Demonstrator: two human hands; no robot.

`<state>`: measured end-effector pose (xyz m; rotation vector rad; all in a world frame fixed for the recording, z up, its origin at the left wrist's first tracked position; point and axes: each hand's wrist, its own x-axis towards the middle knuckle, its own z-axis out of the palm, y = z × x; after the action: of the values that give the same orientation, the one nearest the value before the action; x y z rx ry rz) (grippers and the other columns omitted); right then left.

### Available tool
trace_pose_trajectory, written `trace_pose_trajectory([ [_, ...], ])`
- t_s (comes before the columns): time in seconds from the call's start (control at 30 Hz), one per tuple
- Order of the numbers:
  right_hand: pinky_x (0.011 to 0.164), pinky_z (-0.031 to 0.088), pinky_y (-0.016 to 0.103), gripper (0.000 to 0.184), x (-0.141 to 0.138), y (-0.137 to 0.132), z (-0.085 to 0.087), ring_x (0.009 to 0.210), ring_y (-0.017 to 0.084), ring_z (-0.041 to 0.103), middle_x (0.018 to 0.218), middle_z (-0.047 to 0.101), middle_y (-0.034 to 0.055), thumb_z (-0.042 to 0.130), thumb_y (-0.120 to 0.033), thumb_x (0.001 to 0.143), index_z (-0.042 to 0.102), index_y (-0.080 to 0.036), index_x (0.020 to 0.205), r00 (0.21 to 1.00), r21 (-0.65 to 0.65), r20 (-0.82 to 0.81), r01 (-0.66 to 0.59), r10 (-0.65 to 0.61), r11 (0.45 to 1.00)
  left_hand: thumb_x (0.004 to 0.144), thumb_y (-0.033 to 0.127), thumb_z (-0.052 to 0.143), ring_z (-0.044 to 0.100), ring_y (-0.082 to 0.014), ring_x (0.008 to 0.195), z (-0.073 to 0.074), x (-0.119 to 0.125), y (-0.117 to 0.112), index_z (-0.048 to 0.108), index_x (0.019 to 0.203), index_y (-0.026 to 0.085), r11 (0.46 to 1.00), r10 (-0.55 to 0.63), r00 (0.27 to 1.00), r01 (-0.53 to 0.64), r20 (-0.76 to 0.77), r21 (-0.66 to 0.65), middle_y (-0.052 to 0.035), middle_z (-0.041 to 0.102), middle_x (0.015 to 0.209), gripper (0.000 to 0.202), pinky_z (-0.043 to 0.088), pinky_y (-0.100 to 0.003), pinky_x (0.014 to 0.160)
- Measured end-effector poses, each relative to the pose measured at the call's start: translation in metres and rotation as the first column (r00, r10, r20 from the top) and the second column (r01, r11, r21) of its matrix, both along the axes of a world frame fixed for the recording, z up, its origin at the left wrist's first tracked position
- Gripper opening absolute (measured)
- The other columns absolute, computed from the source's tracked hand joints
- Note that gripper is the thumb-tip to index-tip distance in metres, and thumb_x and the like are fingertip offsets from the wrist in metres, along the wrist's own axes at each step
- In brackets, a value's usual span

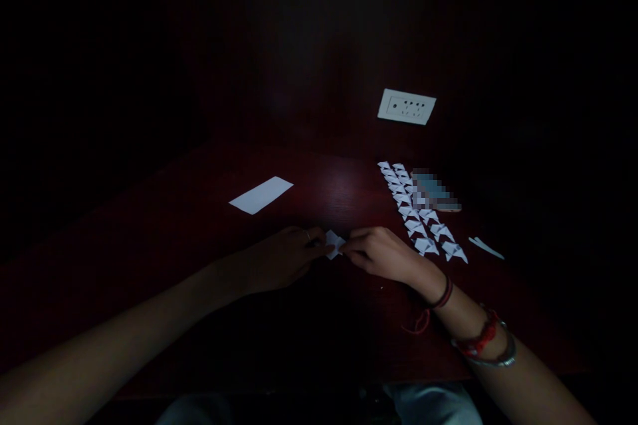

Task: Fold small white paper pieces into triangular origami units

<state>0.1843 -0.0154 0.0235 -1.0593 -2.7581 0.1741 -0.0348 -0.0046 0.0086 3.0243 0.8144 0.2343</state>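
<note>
Between my two hands, low over the dark red table, is a small folded piece of white paper. Its left side is gripped by the fingers of my left hand, which wears a ring. From the other side, the fingertips of my right hand pinch its right edge. Fingers cover parts of the paper, so its full shape is hidden. Just right of my right hand stand two rows of small folded white paper figures, several in each row.
A flat white paper sheet lies left of centre. Beside the rows is a phone-like object, its screen blurred out. Thin white strips lie at the right. A white socket plate is on the dark wall behind.
</note>
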Motion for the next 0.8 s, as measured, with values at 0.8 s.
trace_pose_trajectory([
  [0.8,0.064,0.034,0.025,0.025,0.007,0.004,-0.002,0.070,0.011,0.049,0.081,0.054,0.0016,0.044,-0.019,0.078,0.059,-0.021,0.098,0.999,0.090,-0.039,0.022,-0.018,0.996,0.076,0.007,0.041,0.039,-0.0189,0.108,-0.008,-0.003,0.011,0.040,0.117,0.020,0.995,-0.105,0.992,0.104,0.072,0.005,-0.0046,0.044,0.117,0.043,0.027,-0.036,0.095],
])
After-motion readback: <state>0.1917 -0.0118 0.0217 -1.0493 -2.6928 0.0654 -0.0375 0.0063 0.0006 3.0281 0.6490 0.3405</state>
